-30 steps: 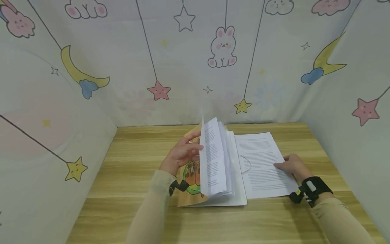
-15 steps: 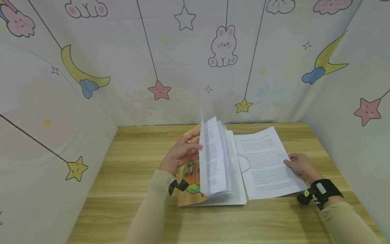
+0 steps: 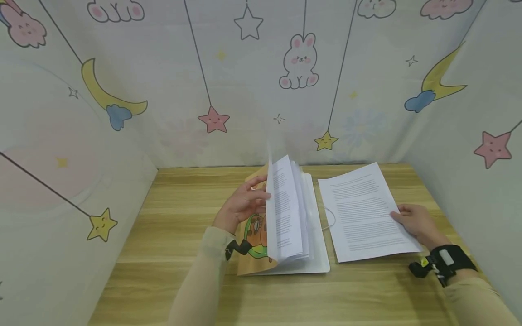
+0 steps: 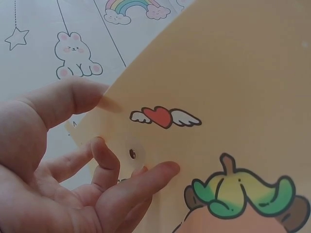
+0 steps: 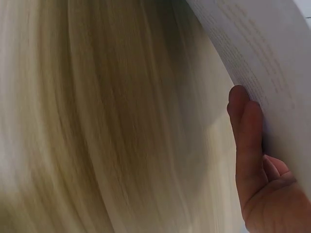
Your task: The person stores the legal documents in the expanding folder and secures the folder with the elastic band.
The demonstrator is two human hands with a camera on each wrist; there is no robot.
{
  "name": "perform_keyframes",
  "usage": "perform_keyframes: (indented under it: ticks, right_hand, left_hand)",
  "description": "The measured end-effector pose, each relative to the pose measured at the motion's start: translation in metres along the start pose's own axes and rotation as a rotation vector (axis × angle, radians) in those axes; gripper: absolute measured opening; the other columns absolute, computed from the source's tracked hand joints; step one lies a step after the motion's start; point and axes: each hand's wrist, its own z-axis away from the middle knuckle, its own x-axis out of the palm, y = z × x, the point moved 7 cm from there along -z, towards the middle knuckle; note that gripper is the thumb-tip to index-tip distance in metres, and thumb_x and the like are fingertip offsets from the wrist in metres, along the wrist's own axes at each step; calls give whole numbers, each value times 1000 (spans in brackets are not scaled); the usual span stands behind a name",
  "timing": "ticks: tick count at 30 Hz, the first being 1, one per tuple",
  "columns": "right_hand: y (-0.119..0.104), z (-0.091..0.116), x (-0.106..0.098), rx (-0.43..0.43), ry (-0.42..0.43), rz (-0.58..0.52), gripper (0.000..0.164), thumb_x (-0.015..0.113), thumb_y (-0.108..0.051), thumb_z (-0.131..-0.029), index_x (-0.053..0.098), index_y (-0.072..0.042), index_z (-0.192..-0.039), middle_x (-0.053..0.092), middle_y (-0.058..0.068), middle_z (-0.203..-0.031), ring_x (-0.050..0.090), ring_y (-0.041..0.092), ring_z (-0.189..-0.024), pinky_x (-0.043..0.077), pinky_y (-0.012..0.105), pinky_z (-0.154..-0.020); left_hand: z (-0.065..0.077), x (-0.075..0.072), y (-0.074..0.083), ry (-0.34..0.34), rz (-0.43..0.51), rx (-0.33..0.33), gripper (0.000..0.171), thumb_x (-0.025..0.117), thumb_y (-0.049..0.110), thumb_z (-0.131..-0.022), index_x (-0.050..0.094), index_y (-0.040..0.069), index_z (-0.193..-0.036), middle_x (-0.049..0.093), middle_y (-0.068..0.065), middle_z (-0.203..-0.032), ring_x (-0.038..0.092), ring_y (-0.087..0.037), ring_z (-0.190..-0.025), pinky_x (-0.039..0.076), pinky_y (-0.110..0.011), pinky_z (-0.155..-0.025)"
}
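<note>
A file folder with a tan cartoon cover stands partly open mid-table, printed pages upright inside it. My left hand pinches the raised cover near its edge, with the thumb over the edge and the fingers against the illustrated side. To the right of the folder, my right hand pinches a printed sheet by its right edge, thumb on the printed face. In the right wrist view the sheet curves up from the table, and two fingers lie along its underside.
A thin cord loop sticks out from the folder's right edge toward the sheet. The wooden table is bounded by cartoon-printed curtains at the back and both sides.
My right hand has drawn the sheet rightward and lifted it, so a gap now shows between it and the folder. The left hand keeps the cover raised in the same place.
</note>
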Motion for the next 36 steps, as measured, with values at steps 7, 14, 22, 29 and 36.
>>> perform_keyframes:
  ticks: [7, 14, 22, 29, 36]
  right_hand:
    - [12, 4, -15, 30, 43, -17, 53, 57, -22, -108, 47, 20, -139, 66, 35, -118, 64, 20, -81, 50, 29, -63]
    - [22, 5, -23, 60, 82, -20, 59, 57, -26, -109, 45, 19, -145, 62, 37, -128, 66, 24, -85, 52, 30, -63]
    - [14, 9, -24, 66, 104, -62, 60, 56, -30, -110, 45, 16, -147, 61, 37, -133, 66, 21, -86, 53, 28, -64]
    - [-3, 13, -18, 54, 98, -127, 62, 58, -33, -108, 47, 14, -147, 66, 32, -126, 67, 16, -80, 55, 31, -63]
    - [-20, 16, -10, 21, 48, -169, 62, 58, -33, -109, 46, 15, -146, 71, 24, -115, 69, 15, -78, 57, 32, -64]
  left_hand:
    - [0, -2, -1, 14, 3, -6, 70, 66, -6, -94, 45, 13, -158, 52, -27, -147, 68, -31, -101, 61, -43, -82]
    - [1, -3, -1, 15, 2, -5, 70, 65, -6, -95, 45, 14, -159, 52, -28, -147, 68, -32, -102, 61, -43, -82]
    - [2, -2, 0, 10, -3, -2, 71, 65, -6, -94, 44, 13, -159, 53, -28, -146, 68, -31, -101, 61, -43, -81]
    - [1, -2, 0, 9, -1, 0, 70, 65, -6, -94, 44, 13, -159, 53, -28, -145, 69, -31, -99, 61, -42, -80]
    - [1, -2, -1, 12, 3, 2, 69, 65, -6, -94, 46, 14, -157, 55, -27, -143, 69, -31, -100, 61, -42, -80]
